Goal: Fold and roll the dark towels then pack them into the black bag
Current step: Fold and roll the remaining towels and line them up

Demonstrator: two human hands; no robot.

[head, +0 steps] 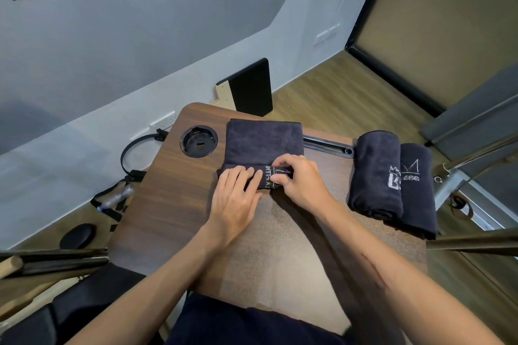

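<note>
A dark folded towel (pixel 265 140) lies flat on the brown table (pixel 173 199), its near end curled into a small roll with white lettering showing. My left hand (pixel 235 199) presses on the left part of that roll. My right hand (pixel 300 179) pinches its right part. Two rolled dark towels with white logos rest side by side at the table's right edge: one (pixel 375 173) nearer the middle, the other (pixel 419 190) beyond it. More dark cloth (pixel 241 322) lies at the table's near edge by my body. The black bag is not in view.
A round cable hole (pixel 199 140) sits in the table left of the towel, and a slot rail (pixel 328 145) runs along the far edge. A black board (pixel 251 89) leans on the wall behind. Metal bars (pixel 473 244) stand to the right; black straps and cables hang left.
</note>
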